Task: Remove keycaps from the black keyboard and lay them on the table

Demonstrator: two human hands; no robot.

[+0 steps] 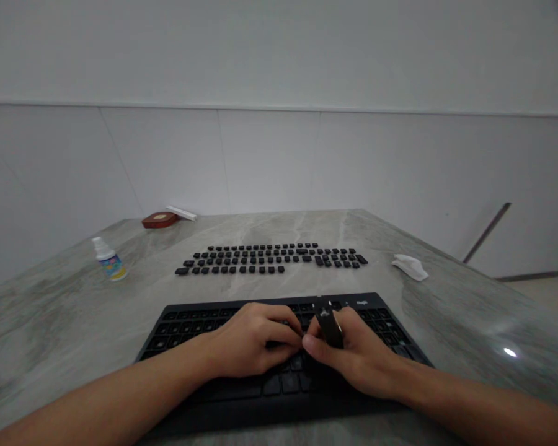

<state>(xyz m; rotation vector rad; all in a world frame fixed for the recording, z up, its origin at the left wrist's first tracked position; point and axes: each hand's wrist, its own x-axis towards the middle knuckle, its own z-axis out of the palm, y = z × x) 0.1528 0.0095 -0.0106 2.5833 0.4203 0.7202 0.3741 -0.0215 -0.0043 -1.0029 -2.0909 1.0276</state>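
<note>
A black keyboard point(242, 390) lies in front of me, with some keys in place and bare sockets in its upper rows. My right hand point(348, 353) is closed over its middle, with a short black tool that looks like a keycap puller point(328, 325) held upright, two thin metal ends at the top. My left hand point(260, 341) rests on the keyboard, fingertips pinched together against the right thumb. Whatever lies between those fingertips is hidden. Beyond the keyboard, loose black keycaps point(251, 260) are laid out in rows.
A small spray bottle point(111, 263) with a colourful label stands at the left. Further back are a reddish-brown box point(160, 220) and a white flat object point(181, 213). Crumpled white tissue point(410, 266) lies right on the grey marbled table point(469, 365). A white wall point(270, 161) rises behind.
</note>
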